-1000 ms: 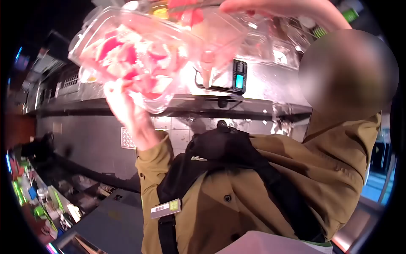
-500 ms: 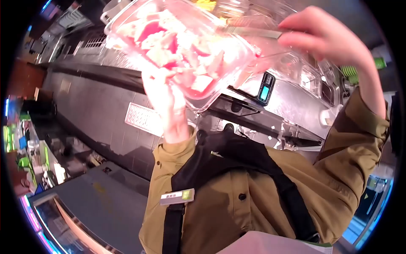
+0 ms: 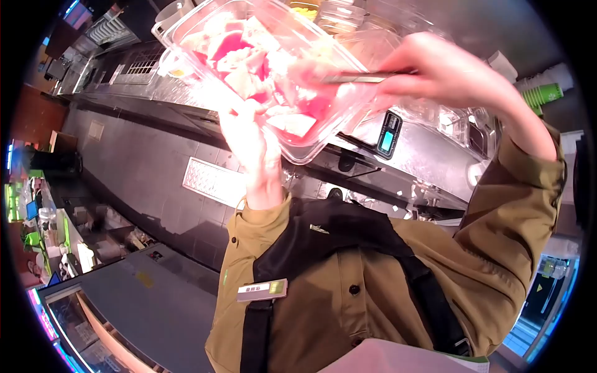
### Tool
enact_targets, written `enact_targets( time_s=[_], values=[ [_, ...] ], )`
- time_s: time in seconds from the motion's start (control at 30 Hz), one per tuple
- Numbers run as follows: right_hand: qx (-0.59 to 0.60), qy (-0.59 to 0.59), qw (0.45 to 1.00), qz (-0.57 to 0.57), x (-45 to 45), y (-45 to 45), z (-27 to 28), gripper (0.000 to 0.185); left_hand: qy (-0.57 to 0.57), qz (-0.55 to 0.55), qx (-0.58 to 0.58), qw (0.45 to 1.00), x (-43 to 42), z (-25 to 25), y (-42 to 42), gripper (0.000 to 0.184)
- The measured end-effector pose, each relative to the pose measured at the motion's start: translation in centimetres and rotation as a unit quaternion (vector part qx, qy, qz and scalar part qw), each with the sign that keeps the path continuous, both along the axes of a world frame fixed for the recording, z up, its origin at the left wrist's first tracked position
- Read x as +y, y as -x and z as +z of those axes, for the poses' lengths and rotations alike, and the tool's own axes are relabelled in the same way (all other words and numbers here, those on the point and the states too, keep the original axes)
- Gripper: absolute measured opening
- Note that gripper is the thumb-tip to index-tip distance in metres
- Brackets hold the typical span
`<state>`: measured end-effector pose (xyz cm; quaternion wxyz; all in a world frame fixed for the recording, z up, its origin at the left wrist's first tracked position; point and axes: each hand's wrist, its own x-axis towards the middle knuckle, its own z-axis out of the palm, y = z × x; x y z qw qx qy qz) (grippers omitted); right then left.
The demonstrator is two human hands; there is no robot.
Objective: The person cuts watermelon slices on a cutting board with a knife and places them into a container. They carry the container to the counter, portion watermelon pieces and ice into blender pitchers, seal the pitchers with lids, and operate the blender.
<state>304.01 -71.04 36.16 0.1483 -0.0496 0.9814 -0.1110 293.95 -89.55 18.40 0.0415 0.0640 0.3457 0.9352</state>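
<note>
My left hand [image 3: 252, 143] is closed around the near left side of a clear plastic container [image 3: 303, 150], which it holds up and tilted. Pink and pale chunks [image 3: 292, 123] of food fill the container; glare washes out much of their detail. My right hand [image 3: 435, 71], fingers closed, grips a narrow, flat metal utensil [image 3: 357, 78]. Its far end is over or among the chunks on the container's right side, where blur hides the tip. Below the right hand, a small device with a lit blue display [image 3: 387, 142] lies on the counter.
A steel counter [image 3: 429, 160] runs along the front. Clear round tubs [image 3: 341, 17] stand behind the container, and green cups [image 3: 542, 94] are at the right. A pale patterned panel [image 3: 213, 180] lies on the dark floor. A grey-topped unit [image 3: 155, 304] stands at lower left.
My right hand has moved left and down, bringing the metal utensil from the container's right edge in over the food. The container has shifted slightly right in view, still in my left hand.
</note>
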Motion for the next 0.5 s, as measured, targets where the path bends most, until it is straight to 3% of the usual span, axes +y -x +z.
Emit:
enact_targets(
  time_s=[0.03, 0.07, 0.1, 0.13, 0.2, 0.23, 0.27, 0.3, 0.33, 0.43, 0.47, 0.5],
  values=[
    [0.007, -0.010, 1.000, -0.014, 1.3, -1.1, 1.2, 0.024, 0.005, 0.000, -0.018, 1.000, 0.3, 0.3, -0.1, 0.025],
    [0.031, 0.038, 0.995, -0.090, 2.2, -2.3, 1.6, 0.023, 0.127, 0.047, -0.038, 0.990, 0.3, 0.7, 0.0, 0.024],
    [0.056, 0.086, 0.980, -0.170, 2.8, -3.5, 1.9, 0.023, 0.121, 0.044, -0.025, 0.991, 0.1, 1.5, -1.4, 0.022],
    [0.042, 0.030, 0.985, -0.165, 3.7, -3.5, 1.6, 0.023, 0.204, 0.042, 0.109, 0.972, -0.9, 0.6, -1.6, 0.021],
    [-0.001, -0.079, 0.982, -0.171, 7.4, -2.4, -0.8, 0.024, 0.332, 0.143, 0.351, 0.864, -0.4, 1.1, -1.7, 0.016],
    [0.080, -0.082, 0.989, 0.094, 10.2, -1.8, -3.4, 0.035, 0.295, 0.126, 0.287, 0.903, 0.0, 1.3, -1.6, 0.015],
    [-0.106, -0.255, 0.951, -0.136, 7.7, -0.7, -3.5, 0.039, 0.250, 0.114, 0.221, 0.936, 0.3, 1.7, -1.5, 0.013],
    [-0.110, -0.293, 0.944, -0.101, 9.3, -0.8, -5.1, 0.039, 0.107, -0.026, -0.028, 0.994, -0.3, 1.2, 0.1, 0.013],
    [-0.112, -0.331, 0.935, -0.066, 10.9, -0.9, -6.6, 0.039, 0.125, -0.032, -0.027, 0.991, -0.8, 0.9, 0.6, 0.013],
    [-0.096, -0.273, 0.913, -0.289, 2.9, -1.8, 2.3, 0.030, 0.167, 0.035, -0.060, 0.984, 0.2, 3.0, -1.6, 0.013],
    [-0.090, -0.234, 0.932, -0.262, 1.4, -2.6, 5.0, 0.029, 0.143, 0.014, -0.034, 0.989, -0.1, 3.0, -2.3, 0.012],
    [-0.064, -0.186, 0.955, -0.223, 1.1, -2.9, 5.4, 0.029, 0.218, 0.049, 0.081, 0.971, -0.4, 2.0, -1.7, 0.011]
  ],
)
